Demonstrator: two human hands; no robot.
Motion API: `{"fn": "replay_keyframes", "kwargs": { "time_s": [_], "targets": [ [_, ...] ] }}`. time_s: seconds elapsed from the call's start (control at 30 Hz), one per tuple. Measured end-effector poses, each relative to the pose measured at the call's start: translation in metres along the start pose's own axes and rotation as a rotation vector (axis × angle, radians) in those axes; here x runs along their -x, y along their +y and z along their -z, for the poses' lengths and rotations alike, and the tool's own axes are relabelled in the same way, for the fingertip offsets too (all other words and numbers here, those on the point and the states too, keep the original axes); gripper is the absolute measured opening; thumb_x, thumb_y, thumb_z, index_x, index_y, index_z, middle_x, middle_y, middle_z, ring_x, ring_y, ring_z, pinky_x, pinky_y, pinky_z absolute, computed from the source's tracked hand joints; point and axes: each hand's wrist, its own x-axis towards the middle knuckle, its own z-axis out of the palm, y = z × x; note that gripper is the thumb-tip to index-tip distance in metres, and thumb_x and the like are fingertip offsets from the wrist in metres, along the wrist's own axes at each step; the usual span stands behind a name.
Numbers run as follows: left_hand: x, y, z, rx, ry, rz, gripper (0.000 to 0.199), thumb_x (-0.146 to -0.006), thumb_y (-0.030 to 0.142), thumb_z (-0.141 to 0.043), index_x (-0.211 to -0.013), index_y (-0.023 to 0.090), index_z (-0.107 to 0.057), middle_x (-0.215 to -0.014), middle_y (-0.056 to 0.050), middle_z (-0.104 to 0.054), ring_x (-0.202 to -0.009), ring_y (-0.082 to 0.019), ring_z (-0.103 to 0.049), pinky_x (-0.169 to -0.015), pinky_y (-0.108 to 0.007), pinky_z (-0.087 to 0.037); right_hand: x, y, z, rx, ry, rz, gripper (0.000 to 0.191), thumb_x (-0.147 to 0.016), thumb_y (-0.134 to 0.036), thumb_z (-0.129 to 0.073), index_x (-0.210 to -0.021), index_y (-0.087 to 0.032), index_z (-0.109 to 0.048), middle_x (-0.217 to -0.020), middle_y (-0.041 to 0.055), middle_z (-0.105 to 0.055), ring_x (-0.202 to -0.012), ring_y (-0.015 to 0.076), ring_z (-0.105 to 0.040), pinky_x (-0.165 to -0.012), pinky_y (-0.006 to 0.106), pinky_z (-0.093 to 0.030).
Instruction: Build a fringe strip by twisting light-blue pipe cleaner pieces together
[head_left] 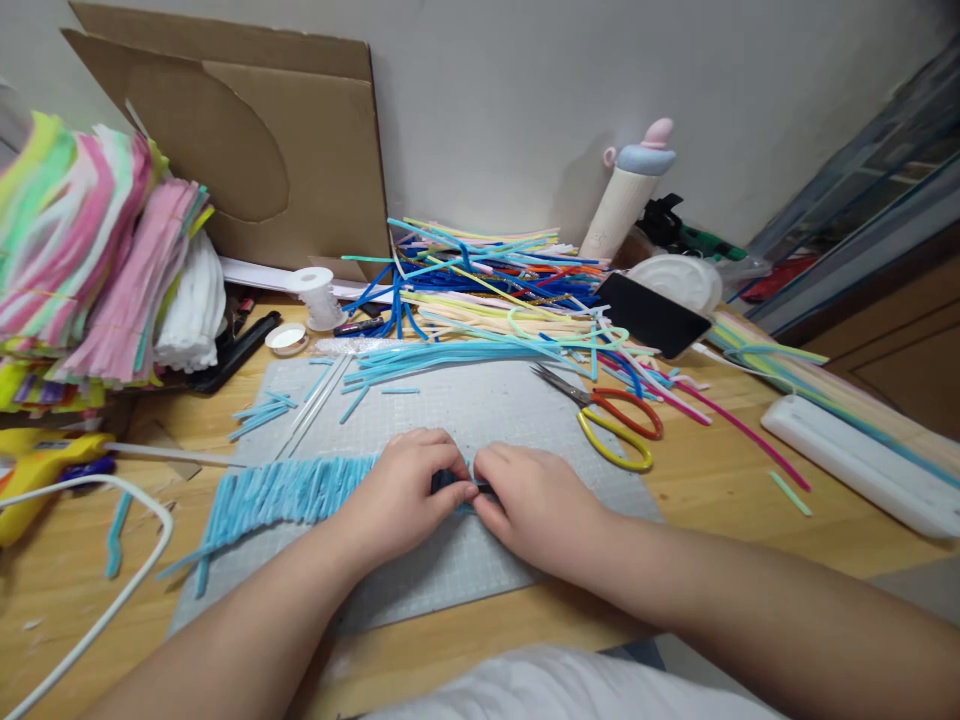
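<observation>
A long strip of short light-blue pipe cleaners point(292, 492), set side by side, lies across the grey cutting mat point(480, 570). Over its right end my left hand point(412, 485) is closed, with thumb and fingertips pinched together. My right hand point(536, 495) is closed too and meets the left at the fingertips. Bits of blue fluff show between them, beside a small dark spot that I cannot make out. The fingers hide most of the strip's end. Scissors point(611, 415) with one orange and one yellow handle lie beyond my right hand.
Loose blue pipe cleaners point(450, 360) and a coloured heap point(487, 270) fill the back. A yellow glue gun point(52, 465) and its white cord point(112, 600) sit left, below bundled pipe cleaners point(67, 240). A phone point(652, 315) and white power strip point(855, 460) lie right.
</observation>
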Motion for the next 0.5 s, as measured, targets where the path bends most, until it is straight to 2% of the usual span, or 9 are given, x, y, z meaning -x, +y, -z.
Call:
{"fn": "replay_keyframes", "kwargs": {
  "time_s": [0.27,0.5],
  "targets": [
    [0.0004,0.0009,-0.0004,-0.002,-0.007,0.015,0.012,-0.081,0.03,-0.062,-0.077,0.019,-0.062,-0.08,-0.002,-0.061,-0.083,-0.017,-0.054,-0.074,-0.03,-0.038,0.0018,0.0004,-0.0025,0.089,0.022,0.088,0.014,-0.089,-0.019,-0.048,-0.085,-0.015,-0.061,-0.079,0.0055,-0.063,-0.073,0.0193,-0.058,-0.062,0.03,-0.035],
    [0.0005,0.0016,0.0003,0.0,-0.01,0.008,0.012,-0.083,0.028,-0.059,-0.076,0.019,-0.062,-0.08,-0.002,-0.061,-0.083,-0.018,-0.054,-0.074,-0.03,-0.039,0.0032,-0.002,0.001,0.045,0.004,0.034,0.009,-0.088,-0.022,-0.052,-0.091,-0.016,-0.058,-0.085,0.0047,-0.063,-0.075,0.0181,-0.058,-0.062,0.028,-0.036]
  ]
}}
